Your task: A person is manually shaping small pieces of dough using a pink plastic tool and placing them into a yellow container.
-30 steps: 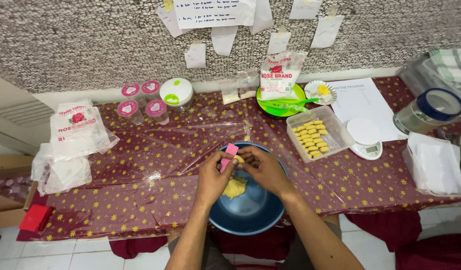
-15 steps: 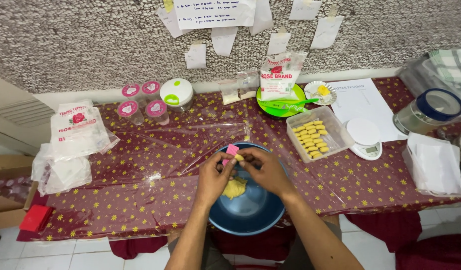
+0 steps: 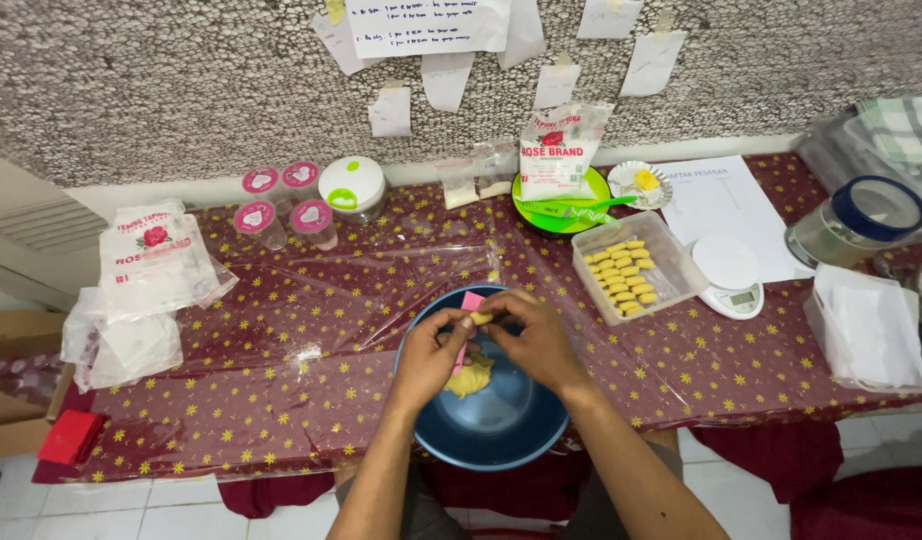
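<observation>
You pinch a small dough piece (image 3: 481,318) between both hands, left hand (image 3: 428,358) and right hand (image 3: 534,340), over the blue bowl (image 3: 501,440). Dough lump (image 3: 468,380) remains there; the clear tray (image 3: 671,262) holds many shaped pieces (image 3: 621,275), roughly half full.

White kitchen scale (image 3: 729,276), 4 pink-lidded cups (image 3: 281,200)

A home baking corner, by the look of it: a table in a starred maroon cloth (image 3: 281,400) against a pebbled wall (image 3: 181,80), with flour bags (image 3: 153,255), a kitchen scale (image 3: 729,275) and a dough tray (image 3: 631,265) on it.
</observation>
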